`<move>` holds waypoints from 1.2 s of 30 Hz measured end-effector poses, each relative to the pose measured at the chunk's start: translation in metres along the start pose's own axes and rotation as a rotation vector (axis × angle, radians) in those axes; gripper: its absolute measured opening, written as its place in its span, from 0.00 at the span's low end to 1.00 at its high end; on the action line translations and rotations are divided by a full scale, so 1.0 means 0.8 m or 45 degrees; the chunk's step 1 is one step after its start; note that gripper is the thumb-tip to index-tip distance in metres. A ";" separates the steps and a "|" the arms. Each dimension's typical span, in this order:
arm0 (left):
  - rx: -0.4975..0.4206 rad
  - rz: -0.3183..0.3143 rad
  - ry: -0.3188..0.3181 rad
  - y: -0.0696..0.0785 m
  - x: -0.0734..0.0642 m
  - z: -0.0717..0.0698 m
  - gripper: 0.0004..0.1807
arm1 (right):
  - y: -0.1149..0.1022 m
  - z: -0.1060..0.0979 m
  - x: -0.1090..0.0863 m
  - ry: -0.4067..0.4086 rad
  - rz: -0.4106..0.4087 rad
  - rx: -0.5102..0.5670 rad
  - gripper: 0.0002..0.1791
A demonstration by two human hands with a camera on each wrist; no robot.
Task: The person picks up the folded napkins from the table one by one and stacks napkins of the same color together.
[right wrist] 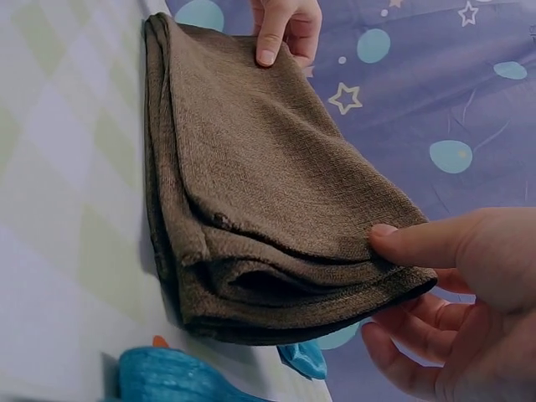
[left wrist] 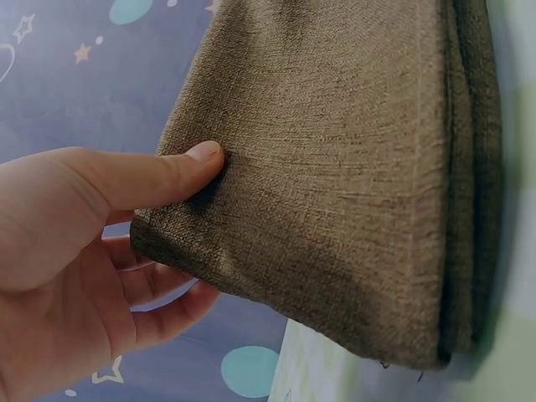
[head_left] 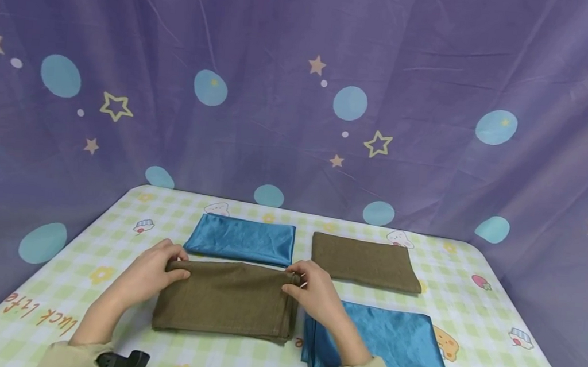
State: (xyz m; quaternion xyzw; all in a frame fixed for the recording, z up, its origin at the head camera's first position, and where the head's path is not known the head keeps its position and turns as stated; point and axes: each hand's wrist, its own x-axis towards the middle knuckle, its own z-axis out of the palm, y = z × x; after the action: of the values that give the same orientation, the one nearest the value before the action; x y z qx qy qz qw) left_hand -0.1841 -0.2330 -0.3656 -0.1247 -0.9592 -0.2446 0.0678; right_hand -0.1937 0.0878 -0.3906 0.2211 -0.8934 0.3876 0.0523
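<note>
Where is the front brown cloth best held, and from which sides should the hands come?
Probably at the far corners of the front brown cloth, where the left hand and right hand pinch, coming from its short ends with thumbs on top. It is wide and folded in layers that part at the right end, so one hand might let it spread.

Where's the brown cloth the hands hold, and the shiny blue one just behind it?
Held brown cloth (head_left: 222, 303), head view: middle of its visible face.
Far blue cloth (head_left: 243, 240), head view: middle of its top.
</note>
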 end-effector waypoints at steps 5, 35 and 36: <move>-0.004 0.020 0.007 0.005 0.000 -0.004 0.08 | -0.002 -0.004 0.000 0.032 -0.009 0.009 0.13; -0.004 0.093 0.033 0.020 0.011 -0.002 0.07 | 0.002 -0.026 0.003 0.068 0.058 -0.014 0.11; -0.007 0.090 0.029 0.021 0.011 -0.003 0.07 | 0.002 -0.027 0.003 0.065 0.055 -0.016 0.11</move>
State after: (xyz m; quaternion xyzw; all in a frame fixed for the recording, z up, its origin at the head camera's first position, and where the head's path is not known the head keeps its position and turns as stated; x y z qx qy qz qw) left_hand -0.1880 -0.2178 -0.3545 -0.1559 -0.9527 -0.2460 0.0871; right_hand -0.1986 0.1032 -0.3761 0.1914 -0.8987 0.3887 0.0680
